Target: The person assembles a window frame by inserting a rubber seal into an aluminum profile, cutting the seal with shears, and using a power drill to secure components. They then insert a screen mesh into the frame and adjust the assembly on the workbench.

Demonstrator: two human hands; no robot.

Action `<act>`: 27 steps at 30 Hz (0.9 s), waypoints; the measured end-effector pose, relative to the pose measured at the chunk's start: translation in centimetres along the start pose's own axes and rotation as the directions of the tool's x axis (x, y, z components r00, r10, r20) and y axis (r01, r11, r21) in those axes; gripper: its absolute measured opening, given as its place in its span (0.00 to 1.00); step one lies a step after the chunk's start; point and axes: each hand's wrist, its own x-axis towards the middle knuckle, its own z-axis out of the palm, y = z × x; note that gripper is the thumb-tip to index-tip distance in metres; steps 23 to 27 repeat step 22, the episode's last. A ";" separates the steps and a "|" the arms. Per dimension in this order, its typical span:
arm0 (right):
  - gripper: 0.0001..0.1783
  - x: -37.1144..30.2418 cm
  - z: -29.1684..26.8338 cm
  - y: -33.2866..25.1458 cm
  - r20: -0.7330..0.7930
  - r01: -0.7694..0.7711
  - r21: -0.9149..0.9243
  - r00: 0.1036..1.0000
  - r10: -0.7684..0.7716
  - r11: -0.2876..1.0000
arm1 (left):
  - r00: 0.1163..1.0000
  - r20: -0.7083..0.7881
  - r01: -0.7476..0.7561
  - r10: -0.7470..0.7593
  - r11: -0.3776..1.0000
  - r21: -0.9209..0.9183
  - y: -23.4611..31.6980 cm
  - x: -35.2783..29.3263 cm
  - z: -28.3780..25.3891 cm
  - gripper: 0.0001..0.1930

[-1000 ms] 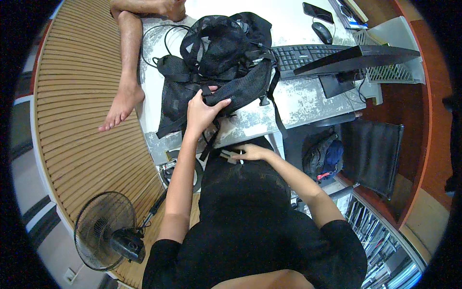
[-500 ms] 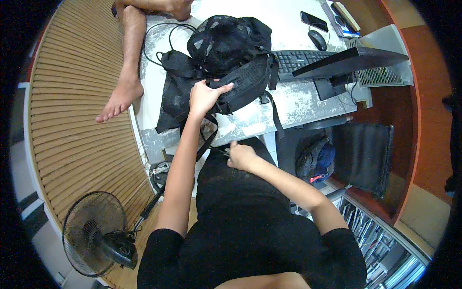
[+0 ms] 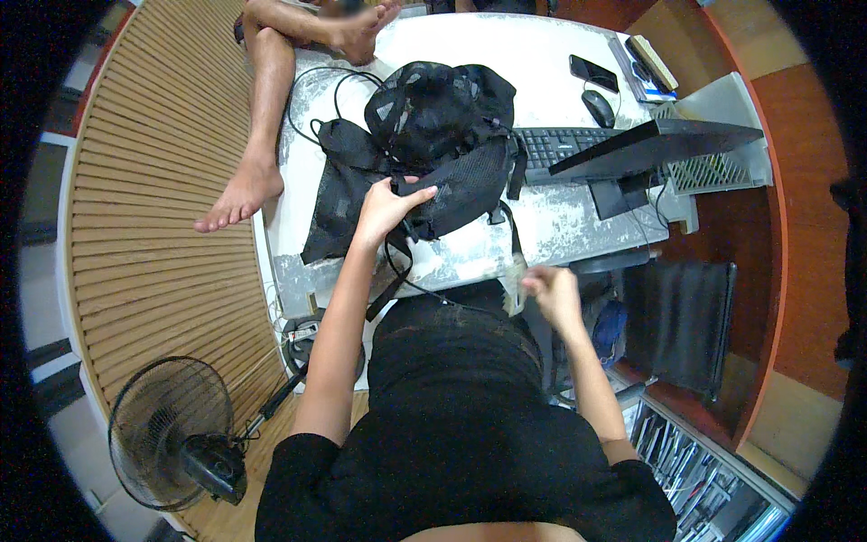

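A black mesh backpack with dangling straps lies on the worn white table. My left hand grips its near edge, the thumb stretched across the mesh and the other fingers partly hidden behind the fabric. My right hand is off to the right, just past the table's front edge, with its fingers drawn together. Beside those fingertips shows a pale, blurred strip; its kind is unclear. A thin black cord runs from the bag toward my lap.
Right of the bag are a keyboard, a monitor, a mouse and a phone. Another person's bare foot hangs over the left edge. A fan stands lower left, a black chair at right.
My right hand has moved from my lap to the right and turned upward, and the pale strip now shows beside its fingers. My left hand keeps its grip on the backpack.
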 end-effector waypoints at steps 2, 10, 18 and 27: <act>0.14 2.3 -1.7 3.6 -0.135 -0.068 0.398 0.982 0.132 0.915 | 1.000 -0.004 -0.007 0.007 1.000 0.019 0.0 -0.8 -0.3 0.32; 0.28 13.8 0.8 9.8 -0.287 -0.090 0.408 0.932 0.221 0.909 | 0.999 -0.036 0.006 -0.039 0.759 -0.651 -2.9 -5.0 -5.5 0.24; 0.18 4.0 -10.0 -8.3 0.004 0.138 0.478 0.987 -0.160 0.867 | 0.928 -0.370 0.053 0.039 0.970 0.235 1.6 -14.0 -12.1 0.30; 0.26 -1.3 -16.3 -18.8 -0.459 0.676 0.292 0.720 -0.521 0.677 | 0.604 -0.544 -0.707 0.583 0.707 -0.027 11.6 -17.6 -14.6 0.36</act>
